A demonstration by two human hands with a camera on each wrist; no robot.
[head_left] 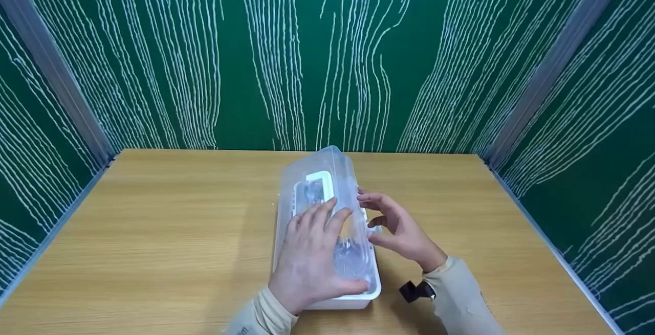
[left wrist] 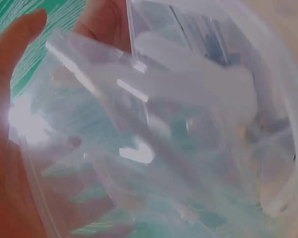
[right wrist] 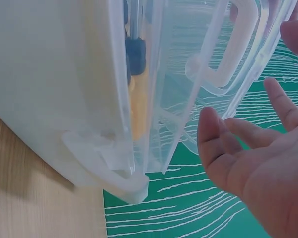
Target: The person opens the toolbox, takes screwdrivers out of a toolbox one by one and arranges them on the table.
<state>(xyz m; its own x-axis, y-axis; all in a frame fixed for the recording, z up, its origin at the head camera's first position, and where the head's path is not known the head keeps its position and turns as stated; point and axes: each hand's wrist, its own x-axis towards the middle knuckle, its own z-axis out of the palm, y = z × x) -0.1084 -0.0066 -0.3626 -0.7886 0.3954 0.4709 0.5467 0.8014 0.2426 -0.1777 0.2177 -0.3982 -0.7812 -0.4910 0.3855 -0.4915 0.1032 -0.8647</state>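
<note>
A white plastic box (head_left: 353, 303) stands lengthwise on the table, with a clear lid (head_left: 340, 163) tilted over it. The lid carries a white handle (head_left: 327, 184). My left hand (head_left: 309, 255) rests on the lid with fingers spread and thumb stretched toward its near right corner. At the right edge of the lid my right hand (head_left: 401, 232) has its fingers loosely bent, fingertips right at the rim. In the right wrist view the lid leans away from the box wall, and dark blue (right wrist: 135, 54) and orange (right wrist: 139, 104) items show inside. A white latch (right wrist: 131, 188) hangs at the box side.
The wooden table (head_left: 169, 232) spreads out on both sides of the box. Green panels with white wavy lines (head_left: 317, 59) enclose it at the back and sides, joined by grey posts (head_left: 558, 64). A small black device (head_left: 417, 291) is at the right wrist.
</note>
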